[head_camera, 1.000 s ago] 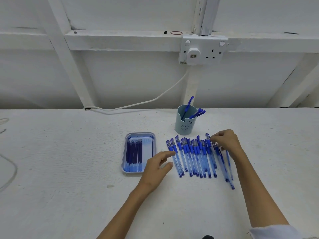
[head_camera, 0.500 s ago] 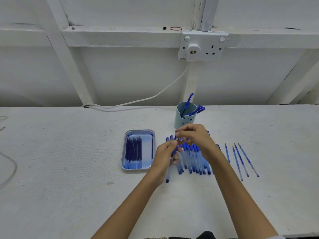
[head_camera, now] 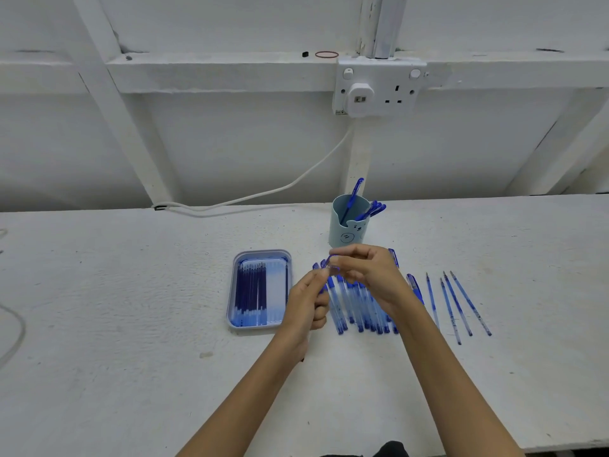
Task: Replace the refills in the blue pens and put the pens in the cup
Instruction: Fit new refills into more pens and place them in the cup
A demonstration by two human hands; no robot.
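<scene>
Both hands meet on one translucent blue plastic pen (head_camera: 325, 261), above the pen row (head_camera: 359, 311) on the white surface (head_camera: 131, 291): left hand (head_camera: 308, 303) grips the barrel, right hand (head_camera: 365, 275) pinches the cap end, probably to open it. Behind stands the pale blue cup (head_camera: 347, 225).

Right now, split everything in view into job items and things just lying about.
Job: held pen in left hand and right hand; pen row; refills in tray; cup; loose refills.
Lying about: socket, cable, rubber band.
</scene>
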